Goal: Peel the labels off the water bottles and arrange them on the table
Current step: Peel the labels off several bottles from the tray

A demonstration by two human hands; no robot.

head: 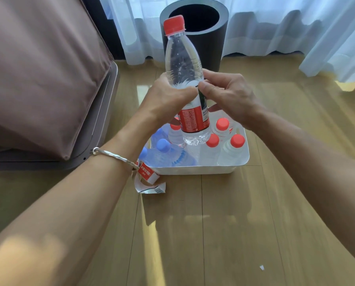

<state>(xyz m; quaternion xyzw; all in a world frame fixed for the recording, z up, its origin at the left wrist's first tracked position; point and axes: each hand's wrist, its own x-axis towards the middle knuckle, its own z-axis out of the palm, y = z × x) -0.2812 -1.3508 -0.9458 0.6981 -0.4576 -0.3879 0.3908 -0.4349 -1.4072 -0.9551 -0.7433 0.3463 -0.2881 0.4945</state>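
Right up front, the left hand point(170, 96) wraps the middle of a clear water bottle point(181, 58) and hides the top left part of its label point(194, 120). The right hand point(228, 93) is in there too, thumb and fingers pinching at the label's upper right edge. Whether that edge has lifted, I can't tell; the thumb covers it. The bottle is held upright in the air, directly above a white tub point(193, 169), its red cap point(174, 24) on top. The label's print is too small to read.

The held bottle blocks part of the tub, so the count is only what shows. There are four red-capped bottles point(222, 123) standing at the right and back, one of them half hidden. Two blue caps are plain to see on blue-capped bottles point(163, 144) lying at the left, and there may be more behind them in the blur.

Just outside the tub's near left corner lie two peeled labels point(147, 174), one red and curled, one white beneath it. The arm partly covers them. A silver bracelet point(110, 154) circles the left wrist.

All this sits on a glossy wood-plank floor point(213, 223) streaked with sunlight, with one tiny white scrap point(261, 267) lying near the bottom right. Behind the tub stands a dark round wastebasket point(209, 50). White sheer curtains point(286, 23) hang to the floor across the back. At the left a brown cushion point(38, 69) runs out of frame.
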